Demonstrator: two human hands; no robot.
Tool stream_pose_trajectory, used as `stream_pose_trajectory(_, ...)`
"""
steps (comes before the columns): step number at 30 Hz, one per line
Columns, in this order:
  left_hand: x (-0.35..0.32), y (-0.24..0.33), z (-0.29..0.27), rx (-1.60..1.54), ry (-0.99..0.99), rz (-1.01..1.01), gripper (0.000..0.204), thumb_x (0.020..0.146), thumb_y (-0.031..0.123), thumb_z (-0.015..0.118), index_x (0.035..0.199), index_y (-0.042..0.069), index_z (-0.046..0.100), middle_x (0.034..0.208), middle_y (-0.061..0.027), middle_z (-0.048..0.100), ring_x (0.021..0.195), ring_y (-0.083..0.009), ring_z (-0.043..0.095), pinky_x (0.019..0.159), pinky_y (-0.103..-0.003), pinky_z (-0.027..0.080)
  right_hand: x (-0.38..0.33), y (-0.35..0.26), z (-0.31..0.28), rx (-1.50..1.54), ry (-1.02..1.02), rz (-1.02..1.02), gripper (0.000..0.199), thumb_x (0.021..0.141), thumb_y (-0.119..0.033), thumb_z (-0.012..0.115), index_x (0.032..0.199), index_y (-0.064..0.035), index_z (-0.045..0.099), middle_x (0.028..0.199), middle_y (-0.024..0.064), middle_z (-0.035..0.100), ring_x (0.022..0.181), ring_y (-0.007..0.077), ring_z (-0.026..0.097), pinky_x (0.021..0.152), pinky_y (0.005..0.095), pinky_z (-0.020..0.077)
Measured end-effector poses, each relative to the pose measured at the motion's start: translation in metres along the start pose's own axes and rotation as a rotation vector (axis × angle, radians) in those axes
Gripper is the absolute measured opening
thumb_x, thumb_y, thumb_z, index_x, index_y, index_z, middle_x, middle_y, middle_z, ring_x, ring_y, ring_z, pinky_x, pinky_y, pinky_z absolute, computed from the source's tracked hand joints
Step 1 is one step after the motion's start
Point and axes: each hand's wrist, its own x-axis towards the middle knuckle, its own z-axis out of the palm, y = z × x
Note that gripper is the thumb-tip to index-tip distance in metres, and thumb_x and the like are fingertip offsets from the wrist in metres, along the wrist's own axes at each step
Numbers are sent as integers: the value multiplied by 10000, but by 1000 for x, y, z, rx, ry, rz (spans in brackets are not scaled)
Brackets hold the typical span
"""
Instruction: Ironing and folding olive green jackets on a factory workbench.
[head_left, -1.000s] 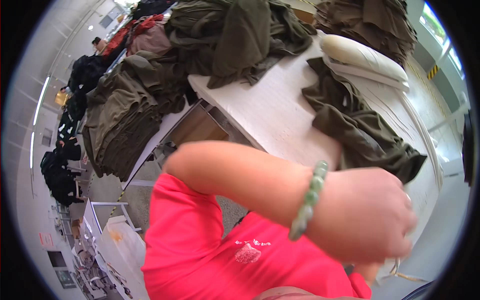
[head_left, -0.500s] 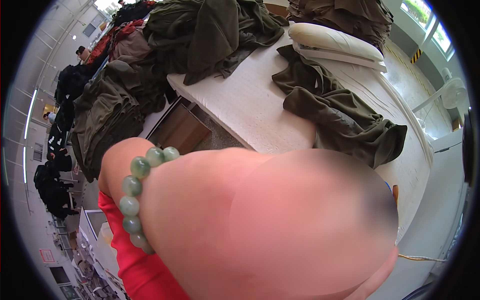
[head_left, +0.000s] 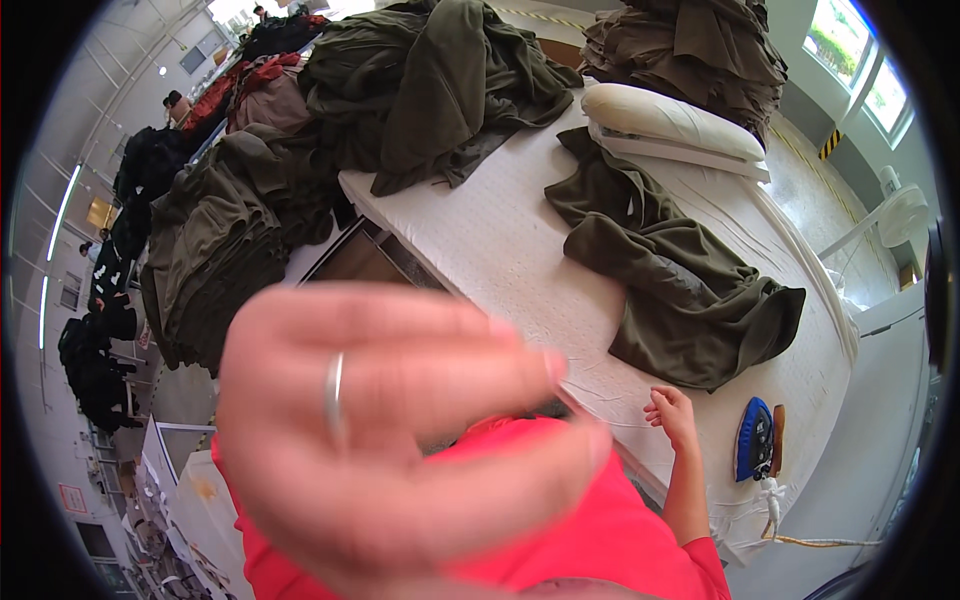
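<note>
- Left hand point(head_left: 400, 440), blurred close to the camera, fingers loosely curled around nothing, a ring on one
- Right hand point(head_left: 672, 412) rests open on the white padded table point(head_left: 500, 250)
- Crumpled olive garment point(head_left: 670, 270) lies beyond it
- Blue iron point(head_left: 755, 438) nearby

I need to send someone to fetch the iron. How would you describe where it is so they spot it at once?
Start at the long white padded table. Near the person's right hand, past the crumpled olive garment, lies the iron. It is the only blue, hard thing among white padding and olive cloth.
</note>
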Motion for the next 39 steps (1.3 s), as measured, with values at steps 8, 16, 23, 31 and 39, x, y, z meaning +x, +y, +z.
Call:
stream_pose_trajectory(8,-45,-38,75,528,-161,-449,701,770,167,775,1422,100,525,1219,-126,600,998,-277,650,838,-372,550,14,-61,10,-134,-122,-332,166,975,-87,592,1093,15,649,708,47,635,583,106,600,530,248,487)
stream_pose_trajectory(16,-34,-17,190,319,-477,-380,593,832,284,707,1374,101,552,1199,-128,584,1078,-286,621,927,-413,483,-20,-378,108,-307,527,-1490,152,953,-216,648,1038,-100,697,698,81,657,564,187,608,548,335,482)
stream_pose_trajectory(23,-18,16,232,-17,-1091,-662,598,914,403,641,1368,21,571,1383,-161,578,1371,-345,449,1088,-466,408,11,-316,193,-1232,-53,-1286,224,917,-263,600,829,-59,628,696,157,665,700,386,673,656,505,518)
stream_pose_trajectory(31,-48,-28,294,-3,-576,-663,827,942,508,553,1603,139,218,1573,-224,336,1460,-394,331,1159,-569,285,-9,-332,225,-1373,-319,-1201,190,892,-215,617,903,-31,665,849,166,718,833,354,708,721,460,550)
stream_pose_trajectory(39,-49,-19,292,-197,-305,-359,884,865,546,670,1572,150,316,1554,-266,370,1453,-386,362,1170,-542,286,-6,-318,169,-1297,-398,-984,316,912,-311,649,1090,-52,683,951,183,723,911,382,690,803,474,546)
